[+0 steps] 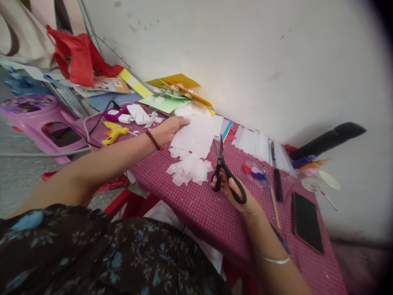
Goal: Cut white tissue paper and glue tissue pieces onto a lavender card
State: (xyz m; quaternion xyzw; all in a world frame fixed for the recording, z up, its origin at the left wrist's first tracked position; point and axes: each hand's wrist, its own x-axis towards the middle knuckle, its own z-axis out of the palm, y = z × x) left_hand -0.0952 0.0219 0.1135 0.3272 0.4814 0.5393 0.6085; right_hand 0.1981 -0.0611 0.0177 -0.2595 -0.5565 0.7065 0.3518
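Observation:
My left hand (174, 127) pinches the upper left edge of a white sheet of paper (196, 133), its fingertips partly hidden. Black-handled scissors (220, 160) are in my right hand (229, 186), with fingers through the handle loops. The blades stand slightly apart and point up, just right of the sheet. Below the sheet, a pile of small white paper pieces (188, 170) lies on the red checked tablecloth (184, 205).
A yellow glue gun (114, 132) and white chargers (138, 114) are at the left. Green and yellow cards (167, 102) lean near the wall. Rightwards are clear plastic strips (251, 143), a black pen (278, 184) and a phone (307, 221). A pink stool (46, 123) stands beyond the table.

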